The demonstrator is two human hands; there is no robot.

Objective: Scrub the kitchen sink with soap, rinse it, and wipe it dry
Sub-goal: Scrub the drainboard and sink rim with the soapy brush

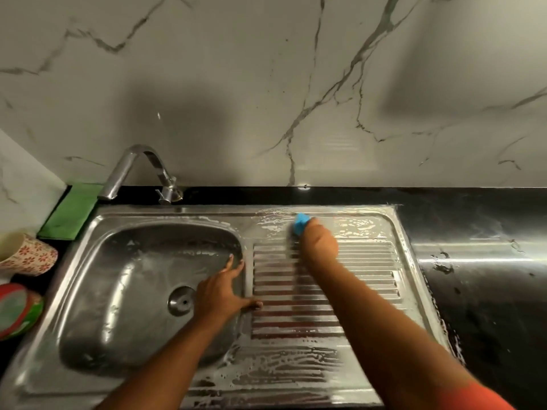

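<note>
The silver-grey steel sink [124, 291] has parallel ridges on its drainboard [364, 279]. The small sponge [301, 222] is bright blue, and the flat cloth [72, 213] is green. The cream cup [29, 255] shows red flowers. The countertop [488, 291] is black. The marble wall [266, 84] is white with grey veins.

right hand [318, 241] scrubs sink [367, 291] with sponge [300, 223].

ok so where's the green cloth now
Head view, far left: the green cloth lies on the black counter by the back-left corner of the sink, left of the tap, behind the floral cup.
</note>
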